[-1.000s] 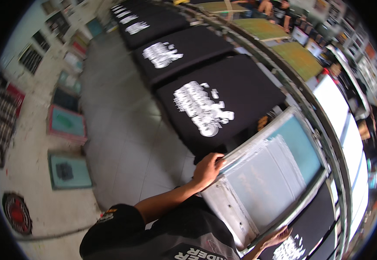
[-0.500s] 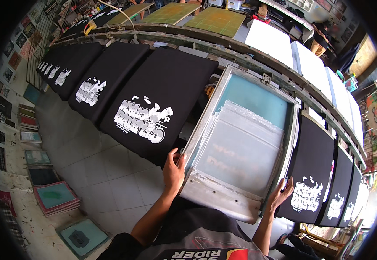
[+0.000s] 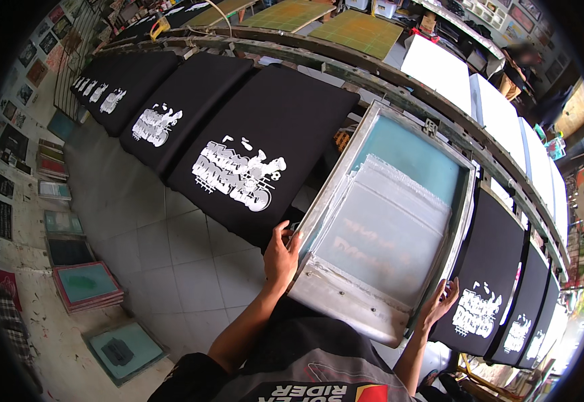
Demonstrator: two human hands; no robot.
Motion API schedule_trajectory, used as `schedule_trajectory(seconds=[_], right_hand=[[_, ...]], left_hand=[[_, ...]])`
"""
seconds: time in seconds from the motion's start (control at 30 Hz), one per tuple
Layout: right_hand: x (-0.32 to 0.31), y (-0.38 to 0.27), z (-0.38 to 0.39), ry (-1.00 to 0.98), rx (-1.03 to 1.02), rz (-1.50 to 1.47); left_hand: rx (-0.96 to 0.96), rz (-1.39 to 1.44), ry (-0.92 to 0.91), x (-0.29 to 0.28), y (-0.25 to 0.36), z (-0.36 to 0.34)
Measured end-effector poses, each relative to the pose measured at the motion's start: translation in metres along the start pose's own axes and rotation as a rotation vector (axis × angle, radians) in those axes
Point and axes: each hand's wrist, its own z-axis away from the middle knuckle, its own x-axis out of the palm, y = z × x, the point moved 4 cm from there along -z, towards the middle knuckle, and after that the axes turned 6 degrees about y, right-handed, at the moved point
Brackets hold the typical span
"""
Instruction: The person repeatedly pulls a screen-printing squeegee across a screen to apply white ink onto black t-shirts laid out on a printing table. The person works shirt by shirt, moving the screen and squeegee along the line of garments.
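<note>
A metal-framed printing screen lies tilted in front of me over the row of boards. Its mesh is pale blue at the far end and smeared with whitish ink over the rest; faint lettering shows through. A grey plate with bolts spans its near end. My left hand is at the frame's left side, fingers bent and apart, thumb by the rim. At the lower right side is my right hand, fingers loosely spread. Neither hand visibly wraps around the frame. To the left lies a black shirt with a white print.
More printed black shirts lie on boards to both sides. Behind a metal rail are white boards and olive-green boards. Screens lean along the left wall by the tiled floor. A person stands far right.
The view has shifted, so the shirts and the screen sit further right in the picture. Both hands stay beside the frame; the right hand's fingers look slightly more bent.
</note>
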Motion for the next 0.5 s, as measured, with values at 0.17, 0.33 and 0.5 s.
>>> schedule_trajectory(seconds=[0.17, 0.33, 0.5], right_hand=[[-0.001, 0.004, -0.002, -0.043, 0.02, -0.01], [0.0, -0.006, 0.0, -0.064, 0.056, -0.059], [-0.001, 0.01, -0.004, -0.066, 0.001, -0.01]], left_hand=[[0.0, 0.01, 0.002, 0.003, -0.004, 0.001], [-0.006, -0.021, -0.001, -0.002, 0.003, 0.001], [0.071, -0.022, 0.066, -0.002, 0.005, 0.002]])
